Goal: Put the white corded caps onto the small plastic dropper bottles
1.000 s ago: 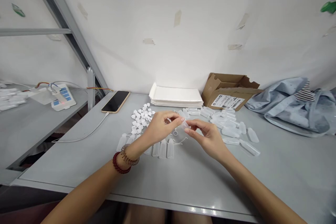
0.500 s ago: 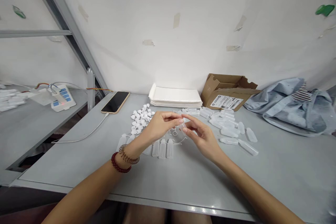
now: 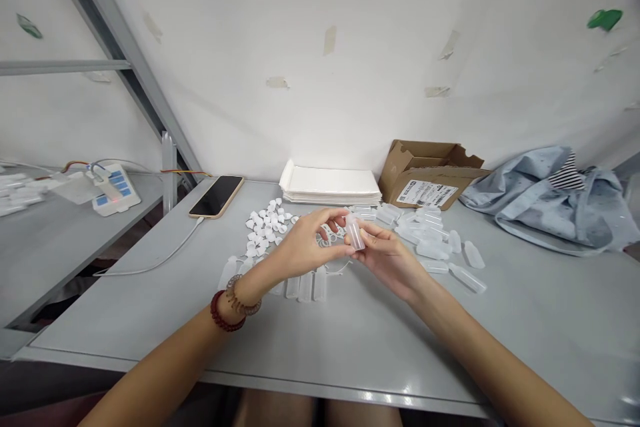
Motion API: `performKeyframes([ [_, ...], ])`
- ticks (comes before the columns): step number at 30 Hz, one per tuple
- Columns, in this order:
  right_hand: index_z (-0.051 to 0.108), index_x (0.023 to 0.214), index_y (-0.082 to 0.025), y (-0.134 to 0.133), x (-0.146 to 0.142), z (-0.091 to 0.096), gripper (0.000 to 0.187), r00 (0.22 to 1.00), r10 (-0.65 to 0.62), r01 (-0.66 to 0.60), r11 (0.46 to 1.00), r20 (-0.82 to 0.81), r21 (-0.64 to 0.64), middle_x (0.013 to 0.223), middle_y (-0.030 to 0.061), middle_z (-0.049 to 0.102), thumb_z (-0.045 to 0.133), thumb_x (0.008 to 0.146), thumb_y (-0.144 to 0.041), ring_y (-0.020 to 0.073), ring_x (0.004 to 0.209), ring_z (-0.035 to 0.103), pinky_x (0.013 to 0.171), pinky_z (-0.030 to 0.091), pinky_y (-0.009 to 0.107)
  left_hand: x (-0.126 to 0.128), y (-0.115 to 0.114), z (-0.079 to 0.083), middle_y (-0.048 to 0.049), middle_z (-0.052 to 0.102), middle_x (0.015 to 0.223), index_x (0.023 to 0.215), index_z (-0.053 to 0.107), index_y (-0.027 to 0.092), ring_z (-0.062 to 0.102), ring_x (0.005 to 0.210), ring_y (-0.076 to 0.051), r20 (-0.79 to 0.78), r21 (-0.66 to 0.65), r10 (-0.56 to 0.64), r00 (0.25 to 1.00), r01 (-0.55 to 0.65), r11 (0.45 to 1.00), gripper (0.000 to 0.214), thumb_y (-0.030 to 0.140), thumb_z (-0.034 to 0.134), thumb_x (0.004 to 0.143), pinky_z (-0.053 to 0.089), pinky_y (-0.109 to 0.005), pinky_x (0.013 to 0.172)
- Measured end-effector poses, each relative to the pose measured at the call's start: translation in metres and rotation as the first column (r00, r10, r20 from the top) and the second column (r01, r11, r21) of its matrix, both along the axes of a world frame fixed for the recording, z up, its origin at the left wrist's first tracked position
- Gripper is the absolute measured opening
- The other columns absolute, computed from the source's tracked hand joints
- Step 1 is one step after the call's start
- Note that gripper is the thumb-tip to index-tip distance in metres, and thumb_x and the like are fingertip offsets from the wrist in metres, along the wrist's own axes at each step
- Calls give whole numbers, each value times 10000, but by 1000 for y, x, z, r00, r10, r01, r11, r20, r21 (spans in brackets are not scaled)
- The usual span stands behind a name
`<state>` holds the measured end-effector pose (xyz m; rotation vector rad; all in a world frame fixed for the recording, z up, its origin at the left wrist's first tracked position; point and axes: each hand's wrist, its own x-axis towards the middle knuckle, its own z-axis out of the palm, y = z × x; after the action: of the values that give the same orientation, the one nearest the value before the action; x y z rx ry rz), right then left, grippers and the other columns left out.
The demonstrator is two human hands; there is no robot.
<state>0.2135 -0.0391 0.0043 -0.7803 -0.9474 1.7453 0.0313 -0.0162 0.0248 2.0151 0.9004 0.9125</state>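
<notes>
A small translucent plastic bottle (image 3: 355, 233) is held tilted above the middle of the table, between my two hands. My right hand (image 3: 393, 257) grips it from the right, thumb and fingers closed on its side. My left hand (image 3: 305, 243) curves around it from the left, index fingertip at its upper end and thumb at its lower end. Below my left hand, several similar bottles (image 3: 306, 285) lie side by side. White caps (image 3: 265, 227) are heaped left of my hands. Thin white plastic rings and strips (image 3: 330, 238) lie behind my fingers, partly hidden.
More loose bottles (image 3: 433, 240) spread to the right. Along the wall are a stack of white envelopes (image 3: 330, 181), an open cardboard box (image 3: 430, 177) and a light blue cloth (image 3: 535, 203). A phone (image 3: 217, 197) with a cable lies left, beyond which is a power strip (image 3: 116, 190).
The bottle has turned and now shows its side between my hands. My left fingers have spread wider around it, and my right grip has shifted. The view has moved slightly.
</notes>
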Motion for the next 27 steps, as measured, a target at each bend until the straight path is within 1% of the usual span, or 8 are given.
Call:
performKeyframes([
  [4, 732, 967, -189, 0, -1, 1, 269, 996, 73, -74, 997, -58, -20, 761, 21, 670, 759, 726, -307, 96, 644, 544, 670, 443, 229, 5, -4, -6, -77, 598, 1059, 1131, 532, 189, 563, 975, -225, -80, 262, 99, 992, -75, 962, 513, 329, 768, 696, 489, -362, 809],
  [8, 725, 956, -205, -1, -3, -1, 217, 992, 118, -119, 993, -39, -12, 768, 15, 674, 724, 763, -304, 86, 635, 544, 660, 443, 216, 6, -8, -9, -92, 553, 1109, 1106, 501, 177, 515, 1056, -245, -116, 406, 143, 983, -85, 910, 471, 302, 728, 713, 469, -386, 876],
  [10, 723, 957, -210, -1, -2, -1, 204, 990, 141, -141, 990, 18, 21, 820, 32, 689, 684, 796, -329, 105, 680, 569, 689, 455, 235, 6, -10, -9, -104, 539, 1126, 1103, 492, 165, 494, 1075, -251, -126, 445, 166, 978, -94, 891, 445, 272, 694, 721, 464, -387, 887],
  [13, 714, 994, -204, 0, 3, 1, 267, 964, 144, -175, 977, 223, 125, 973, 77, 694, 638, 819, -390, 175, 852, 611, 801, 479, 316, 6, -11, -10, -112, 545, 1125, 1092, 484, 164, 480, 1083, -257, -143, 494, 145, 979, -56, 868, 392, 213, 631, 732, 452, -388, 899],
  [16, 634, 1161, -246, 2, 8, 5, 437, 894, -17, -115, 957, 447, 266, 1115, 75, 654, 706, 752, -380, 211, 979, 602, 865, 487, 383, 5, -10, -11, -94, 575, 1081, 1083, 471, 179, 492, 1027, -248, -173, 510, 107, 979, -4, 860, 359, 164, 577, 741, 451, -379, 866],
  [19, 579, 1212, -257, 2, 10, 7, 548, 806, -246, -27, 894, 539, 447, 1075, 61, 643, 752, 701, -352, 195, 926, 612, 830, 505, 377, 4, -11, -12, -95, 575, 1070, 1099, 463, 167, 475, 1002, -249, -222, 504, 123, 967, 6, 863, 376, 151, 567, 738, 445, -374, 839],
  [24, 688, 940, -209, 1, 9, 4, 188, 643, -492, -26, 752, 587, 658, 792, 36, 662, 644, 816, -343, 173, 751, 605, 706, 490, 331, 2, -11, -9, -86, 557, 1064, 1091, 477, 166, 444, 1019, -260, -327, 394, 114, 938, 25, 919, 391, 183, 594, 718, 426, -390, 862],
  [27, 710, 821, -200, 2, 11, 3, 161, 589, -512, -91, 726, 625, 681, 744, 38, 680, 590, 848, -303, 168, 690, 595, 641, 470, 314, -1, -11, -5, -82, 536, 1044, 1093, 487, 159, 429, 1015, -258, -374, 314, 70, 925, 55, 948, 402, 207, 597, 710, 427, -380, 860],
])
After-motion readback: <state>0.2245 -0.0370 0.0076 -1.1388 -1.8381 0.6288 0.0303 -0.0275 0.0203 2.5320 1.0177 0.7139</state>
